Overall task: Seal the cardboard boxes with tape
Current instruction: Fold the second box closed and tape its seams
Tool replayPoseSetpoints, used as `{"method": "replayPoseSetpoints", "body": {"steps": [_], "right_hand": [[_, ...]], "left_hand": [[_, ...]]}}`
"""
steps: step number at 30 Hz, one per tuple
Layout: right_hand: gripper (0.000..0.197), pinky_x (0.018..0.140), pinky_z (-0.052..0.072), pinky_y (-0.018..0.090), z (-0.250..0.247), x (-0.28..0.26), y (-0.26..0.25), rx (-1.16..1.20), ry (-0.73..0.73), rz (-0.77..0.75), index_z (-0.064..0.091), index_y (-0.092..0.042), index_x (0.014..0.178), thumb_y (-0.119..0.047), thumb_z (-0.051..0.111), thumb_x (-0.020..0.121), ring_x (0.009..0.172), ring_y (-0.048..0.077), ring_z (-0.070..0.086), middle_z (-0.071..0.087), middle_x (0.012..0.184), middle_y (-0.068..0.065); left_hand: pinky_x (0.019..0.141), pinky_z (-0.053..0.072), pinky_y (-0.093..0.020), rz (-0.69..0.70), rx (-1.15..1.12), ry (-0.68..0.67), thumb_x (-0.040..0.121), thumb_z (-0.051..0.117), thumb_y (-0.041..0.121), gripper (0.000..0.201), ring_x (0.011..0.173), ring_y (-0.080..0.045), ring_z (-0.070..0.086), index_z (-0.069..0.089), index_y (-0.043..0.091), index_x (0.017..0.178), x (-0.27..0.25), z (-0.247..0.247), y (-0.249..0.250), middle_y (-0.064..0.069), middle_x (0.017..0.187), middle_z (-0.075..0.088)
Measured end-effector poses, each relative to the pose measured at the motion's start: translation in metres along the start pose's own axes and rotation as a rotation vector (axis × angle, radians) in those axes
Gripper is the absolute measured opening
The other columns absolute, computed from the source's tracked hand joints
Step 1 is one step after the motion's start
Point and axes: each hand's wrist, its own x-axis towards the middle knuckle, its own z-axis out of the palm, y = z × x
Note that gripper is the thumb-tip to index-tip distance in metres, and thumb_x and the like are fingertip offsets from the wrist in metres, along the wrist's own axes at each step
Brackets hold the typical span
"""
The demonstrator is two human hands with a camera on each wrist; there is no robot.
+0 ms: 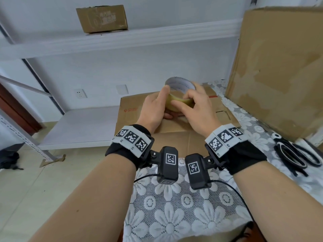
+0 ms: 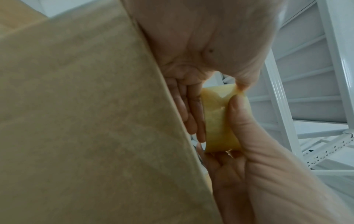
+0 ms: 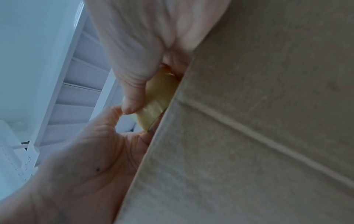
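White metal shelving (image 1: 122, 41) fills the background against a pale wall, with a small closed cardboard box (image 1: 102, 18) sitting on its upper shelf. At the right edge a large cardboard box (image 1: 279, 67) stands upright on a table covered by a white lace flower-patterned tablecloth (image 1: 174, 215). Flat on that cloth, directly ahead of the person, lies a flattened cardboard box (image 1: 132, 117) with a red logo printed near its far left corner; its left part juts out past the table edge. Black-handled scissors (image 1: 295, 154) rest on the cloth to the right, near the foot of the large box and well apart from the hands.

Both hands are raised just above the flattened box and share 1 roll of yellowish packing tape (image 1: 178, 95), its white inner core facing up and away. Curled round the roll's left side is the left hand (image 1: 153, 110), thumb on the outer tape surface. From the right, the right hand (image 1: 197, 109) grips the roll, its thumb pressed to the tape face close beside the left thumb. In the left wrist view the tape (image 2: 220, 121) sits pinched between thumb and fingers (image 2: 193, 115). A black band with white coded markers wraps each wrist.
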Motion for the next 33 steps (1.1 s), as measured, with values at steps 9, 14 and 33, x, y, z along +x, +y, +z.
{"method": "replayPoseSetpoints", "body": {"steps": [9,14,33], "right_hand": [[0.023,0.106,0.017,0.011,0.0014,-0.0026,-0.0013,0.004,0.042,-0.073,0.055,-0.010,0.075,-0.021,0.074,0.080,0.140,0.006,0.020,0.026,0.147,-0.014],[0.021,0.078,0.048,0.019,0.0039,-0.0051,0.0020,0.086,0.075,-0.064,0.062,-0.006,0.069,-0.019,0.074,0.081,0.094,0.004,0.064,0.070,0.085,-0.003],[0.026,0.054,0.033,0.015,0.0042,-0.0068,-0.0031,0.069,0.052,-0.133,0.063,-0.011,0.065,-0.018,0.064,0.090,0.055,0.005,0.042,0.050,0.056,-0.006]], "left_hand": [[0.062,0.055,-0.027,0.072,0.084,-0.051,0.103,0.040,0.038,0.039,0.069,-0.021,0.070,0.064,0.014,0.083,-0.0018,0.0000,-0.0016,-0.011,0.079,0.072],[0.062,0.055,-0.026,0.058,0.076,-0.056,0.102,0.041,0.037,0.042,0.077,-0.027,0.071,0.068,0.017,0.078,0.0005,0.0005,-0.0025,-0.009,0.079,0.073],[0.064,0.055,-0.024,0.020,-0.093,-0.066,0.096,0.056,0.040,0.032,0.086,-0.020,0.065,0.061,0.008,0.096,0.0059,-0.0043,-0.0064,-0.010,0.093,0.065]]}}
